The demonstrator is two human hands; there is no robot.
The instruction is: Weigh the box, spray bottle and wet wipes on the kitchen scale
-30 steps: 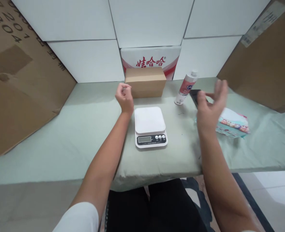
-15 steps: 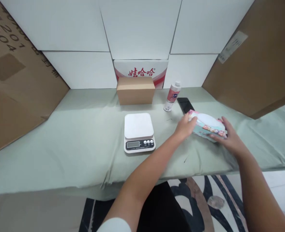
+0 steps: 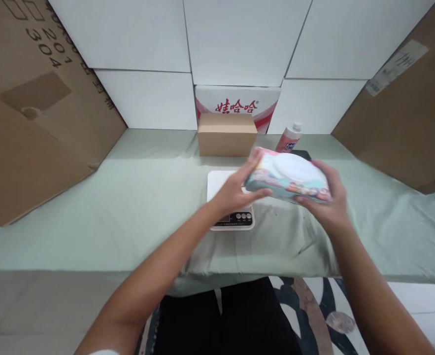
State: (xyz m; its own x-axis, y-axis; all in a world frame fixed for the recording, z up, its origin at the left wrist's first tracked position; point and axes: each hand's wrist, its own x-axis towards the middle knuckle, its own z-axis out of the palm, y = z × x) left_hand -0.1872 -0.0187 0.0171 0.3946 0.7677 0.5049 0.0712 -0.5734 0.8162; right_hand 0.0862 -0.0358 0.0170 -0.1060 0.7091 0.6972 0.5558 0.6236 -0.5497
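Between both hands I hold a pack of wet wipes (image 3: 287, 190), pink and light blue with a white oval lid, lifted off the cloth and slightly blurred. My left hand (image 3: 235, 190) grips its left end, thumb along the lower front edge. Around the right end is my right hand (image 3: 328, 195), its fingers closed on it. Beneath my left hand and forearm sits a white kitchen scale (image 3: 217, 182), partly covered; its dark panel with round buttons shows at the front.
Behind the scale stands a small brown cardboard box (image 3: 226, 140) before a white and red carton (image 3: 235, 93). A pink-labelled white bottle (image 3: 289, 138) and a black phone (image 3: 301, 154) lie behind the pack, partly hidden. Large cardboard panels (image 3: 36, 123) flank the green tablecloth (image 3: 147, 197).
Both hands have lifted the wipes pack and carried it left, close to the scale. It now hides part of the bottle and phone. The camera view has shifted slightly too.
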